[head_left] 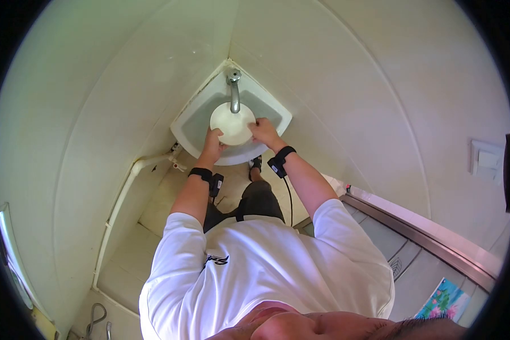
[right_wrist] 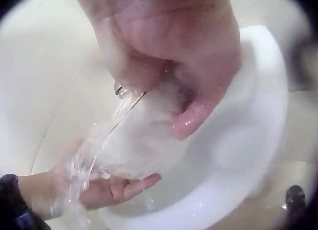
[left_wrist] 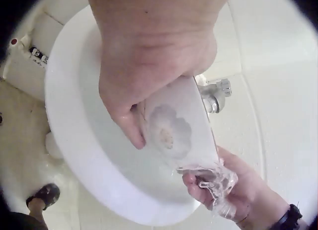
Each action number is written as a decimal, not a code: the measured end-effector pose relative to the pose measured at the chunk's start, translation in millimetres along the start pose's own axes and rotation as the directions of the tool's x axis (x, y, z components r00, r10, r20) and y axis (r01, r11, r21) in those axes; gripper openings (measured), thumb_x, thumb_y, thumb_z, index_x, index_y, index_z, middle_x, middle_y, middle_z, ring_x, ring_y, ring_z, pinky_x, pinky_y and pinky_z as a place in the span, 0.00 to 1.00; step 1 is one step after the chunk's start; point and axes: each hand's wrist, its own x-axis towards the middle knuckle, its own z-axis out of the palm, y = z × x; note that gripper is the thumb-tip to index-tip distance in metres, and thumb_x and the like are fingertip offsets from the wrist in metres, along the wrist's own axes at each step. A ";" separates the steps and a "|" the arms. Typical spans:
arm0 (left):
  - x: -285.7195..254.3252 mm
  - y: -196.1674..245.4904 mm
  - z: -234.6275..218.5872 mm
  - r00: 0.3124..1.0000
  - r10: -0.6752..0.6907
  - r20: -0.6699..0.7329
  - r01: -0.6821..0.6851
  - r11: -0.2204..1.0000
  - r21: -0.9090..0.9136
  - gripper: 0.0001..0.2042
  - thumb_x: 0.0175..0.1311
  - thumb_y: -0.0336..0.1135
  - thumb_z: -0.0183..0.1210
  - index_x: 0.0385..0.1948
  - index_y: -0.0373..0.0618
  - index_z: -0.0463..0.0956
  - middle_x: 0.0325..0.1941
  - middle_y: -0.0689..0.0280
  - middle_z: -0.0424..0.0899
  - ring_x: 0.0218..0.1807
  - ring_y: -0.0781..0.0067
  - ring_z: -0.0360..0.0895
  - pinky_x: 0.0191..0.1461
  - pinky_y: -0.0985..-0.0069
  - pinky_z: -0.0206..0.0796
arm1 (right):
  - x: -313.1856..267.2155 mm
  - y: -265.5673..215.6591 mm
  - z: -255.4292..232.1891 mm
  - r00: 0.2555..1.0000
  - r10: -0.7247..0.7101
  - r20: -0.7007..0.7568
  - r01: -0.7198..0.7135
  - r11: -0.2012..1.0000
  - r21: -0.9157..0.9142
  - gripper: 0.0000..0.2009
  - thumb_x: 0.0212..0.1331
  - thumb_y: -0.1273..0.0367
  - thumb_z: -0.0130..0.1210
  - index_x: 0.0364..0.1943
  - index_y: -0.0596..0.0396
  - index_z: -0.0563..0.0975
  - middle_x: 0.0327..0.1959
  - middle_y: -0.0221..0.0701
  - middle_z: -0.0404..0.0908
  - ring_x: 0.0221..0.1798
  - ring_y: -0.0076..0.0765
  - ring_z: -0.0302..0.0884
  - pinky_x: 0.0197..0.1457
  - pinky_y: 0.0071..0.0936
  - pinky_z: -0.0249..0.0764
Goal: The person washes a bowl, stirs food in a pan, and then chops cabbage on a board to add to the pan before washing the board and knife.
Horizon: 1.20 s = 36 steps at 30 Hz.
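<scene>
A white bowl (head_left: 231,124) is held under the spout of the chrome faucet (head_left: 234,96), over the white corner washbasin (head_left: 243,157). My left hand (head_left: 212,146) grips its left side and my right hand (head_left: 265,133) its right side. In the left wrist view the bowl's outer wall (left_wrist: 176,111) shows a grey flower pattern, and it tilts. Water (left_wrist: 221,185) spills off its edge over my right hand there. From the right wrist, water (right_wrist: 87,160) streams past my left hand (right_wrist: 107,190), whose fingers lie along the bowl.
Pale wall panels meet behind the basin, close on both sides. A white pipe (head_left: 124,195) runs along the left wall to a small valve (head_left: 178,166) below the basin. Each wrist wears a black strap with a camera. A wall switch (head_left: 487,160) sits at the right.
</scene>
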 end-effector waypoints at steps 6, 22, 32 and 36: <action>-23.6 18.7 15.2 0.999 -0.019 -0.042 0.023 0.994 0.110 0.33 0.48 0.35 0.47 0.64 0.49 0.58 0.57 0.54 0.71 0.54 0.52 0.75 0.48 0.53 0.76 | 6.7 16.0 -13.8 0.996 0.052 0.070 -0.075 0.924 0.376 0.12 0.59 0.68 0.57 0.42 0.64 0.79 0.29 0.32 0.80 0.31 0.28 0.80 0.32 0.26 0.78; -12.7 9.7 28.0 0.994 -0.106 0.017 0.101 0.975 0.199 0.34 0.49 0.36 0.48 0.65 0.50 0.55 0.60 0.52 0.67 0.57 0.46 0.71 0.47 0.48 0.74 | 14.1 -26.2 42.1 0.983 -0.178 0.048 0.176 0.828 -0.533 0.15 0.63 0.63 0.50 0.40 0.63 0.76 0.33 0.51 0.81 0.37 0.59 0.80 0.43 0.49 0.74; -6.7 5.1 26.6 0.992 -0.129 0.007 0.127 0.980 0.153 0.35 0.49 0.38 0.49 0.66 0.50 0.54 0.62 0.52 0.65 0.59 0.45 0.68 0.51 0.44 0.71 | 48.6 10.3 59.8 0.974 0.221 0.048 -0.225 0.928 0.297 0.14 0.61 0.65 0.49 0.30 0.66 0.78 0.36 0.54 0.80 0.41 0.60 0.78 0.46 0.48 0.71; -7.4 6.1 26.4 0.996 -0.092 -0.016 0.094 0.985 0.142 0.35 0.49 0.38 0.49 0.66 0.50 0.54 0.62 0.51 0.65 0.60 0.44 0.67 0.50 0.44 0.71 | 57.6 22.7 66.6 0.830 -0.524 -0.194 0.421 0.815 -0.398 0.17 0.66 0.64 0.46 0.25 0.62 0.77 0.23 0.41 0.79 0.28 0.41 0.78 0.35 0.37 0.72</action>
